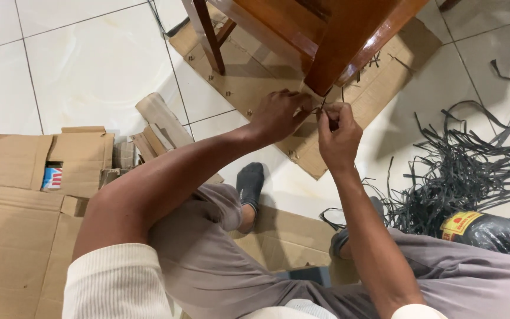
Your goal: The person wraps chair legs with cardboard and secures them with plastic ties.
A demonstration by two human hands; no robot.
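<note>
A brown wooden chair leg [349, 41] stands on a flat cardboard sheet [379, 88] on the tiled floor. My left hand [278, 113] and my right hand [337, 134] meet at the foot of that leg. Both pinch a thin dark strip [322, 108] close to the wood. The strip's ends are mostly hidden by my fingers.
A tangle of dark strips [473, 171] lies on the floor at the right, with a black roll bearing a yellow label [485, 233] near my right knee. Cardboard boxes [36, 195] and folded cardboard pieces [157, 127] sit at the left. Another chair leg [206, 35] stands behind.
</note>
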